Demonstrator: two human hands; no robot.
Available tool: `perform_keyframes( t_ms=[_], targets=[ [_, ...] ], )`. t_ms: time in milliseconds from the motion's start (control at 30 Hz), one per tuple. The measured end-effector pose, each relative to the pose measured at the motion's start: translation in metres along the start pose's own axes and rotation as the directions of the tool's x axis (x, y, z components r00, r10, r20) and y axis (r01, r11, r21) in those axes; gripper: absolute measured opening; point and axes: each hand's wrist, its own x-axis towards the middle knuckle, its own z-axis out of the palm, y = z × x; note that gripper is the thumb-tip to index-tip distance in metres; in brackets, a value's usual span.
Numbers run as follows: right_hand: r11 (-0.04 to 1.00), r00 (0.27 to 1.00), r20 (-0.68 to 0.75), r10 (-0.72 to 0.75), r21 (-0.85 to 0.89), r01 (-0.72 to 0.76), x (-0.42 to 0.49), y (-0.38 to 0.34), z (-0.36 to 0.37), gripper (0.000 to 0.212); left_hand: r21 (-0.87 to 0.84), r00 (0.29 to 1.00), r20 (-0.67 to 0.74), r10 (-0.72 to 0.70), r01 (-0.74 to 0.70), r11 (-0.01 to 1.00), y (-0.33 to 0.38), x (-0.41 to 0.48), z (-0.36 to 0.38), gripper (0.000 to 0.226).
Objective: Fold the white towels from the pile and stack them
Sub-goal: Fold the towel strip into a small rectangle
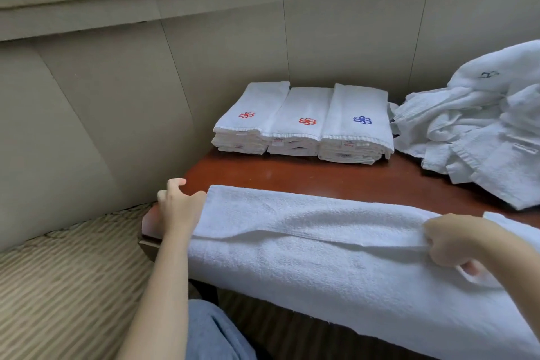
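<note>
Fingers of the left grip curl at the nine o'clock end of the towel, pinching or only touching, can't tell. It spans the counter, near half drooping off at six. At three the right grip pinches the fold. Pull unevenly and that overhang could drag it off or skew the fold.

3 folded stacks, 1 flat towel, 1 unfolded pile, 1 tbl.
</note>
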Motion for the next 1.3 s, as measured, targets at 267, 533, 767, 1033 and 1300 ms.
perform_keyframes(
  t_ms=[267, 533, 767, 1033, 1300],
  targets=[
    [0.976, 0.950, -0.276, -0.147, 0.118, 0.186, 0.005, -0.005, 0.004, 0.038, 0.399, 0.978, 0.206, 0.007, -0.091, 0.913, -0.007, 0.010, 0.024, 0.044],
    [0.876, 0.790, -0.483, -0.377, 0.092, 0.474, 0.007, -0.037, 0.022, 0.031, 0.346, 0.965, 0.223, 0.138, -0.211, 0.914, -0.004, 0.013, 0.033, 0.016],
    [0.876, 0.722, -0.539, -0.433, -0.065, 0.477, 0.006, -0.050, 0.024, 0.008, 0.224, 0.954, 0.289, 0.084, -0.153, 0.963, -0.005, 0.023, 0.032, 0.030],
    [0.827, 0.721, -0.458, -0.521, -0.062, 0.558, 0.001, -0.051, 0.021, 0.018, 0.112, 0.951, 0.284, 0.125, -0.162, 0.980, -0.008, 0.028, 0.031, 0.031],
    [0.824, 0.776, -0.380, -0.503, 0.060, 0.564, -0.001, -0.053, 0.025, 0.021, 0.287, 0.971, 0.209, 0.118, -0.177, 0.941, -0.007, 0.036, 0.037, 0.027]
  ],
)
